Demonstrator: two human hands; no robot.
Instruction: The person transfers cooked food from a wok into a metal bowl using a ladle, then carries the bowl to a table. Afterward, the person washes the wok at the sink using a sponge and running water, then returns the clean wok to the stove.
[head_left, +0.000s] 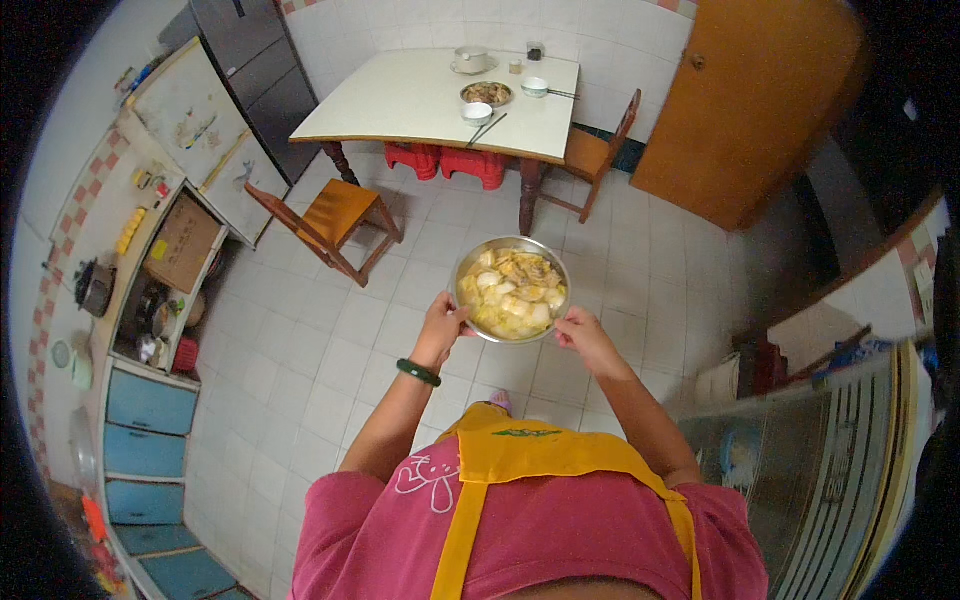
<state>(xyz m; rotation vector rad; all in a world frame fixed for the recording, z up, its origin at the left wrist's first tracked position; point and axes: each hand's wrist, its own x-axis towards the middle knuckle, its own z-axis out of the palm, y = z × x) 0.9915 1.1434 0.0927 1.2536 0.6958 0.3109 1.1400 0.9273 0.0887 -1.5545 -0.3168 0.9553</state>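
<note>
Both my hands hold a round metal bowl (511, 289) of cooked food, with pale chunks and yellow-green leafy pieces, out in front of me. My left hand (444, 328) grips the rim at the lower left, a dark green bangle on that wrist. At the lower right, my right hand (583, 335) pinches the rim. Beyond the bowl stands a white-topped table (390, 94). On it are a metal dish of food (486, 94), two small bowls (477, 114) with chopsticks (487, 129) near them, a light-coloured pot (471, 59) and small jars (535, 52).
A wooden chair (341, 214) stands left of the table, another (592, 154) at its right end. Red plastic stools (472, 166) sit underneath. Blue-fronted cabinets (146, 435) and a counter run along the left. A brown door (739, 105) is at the right; a glass-fronted cabinet (810, 465) stands nearer.
</note>
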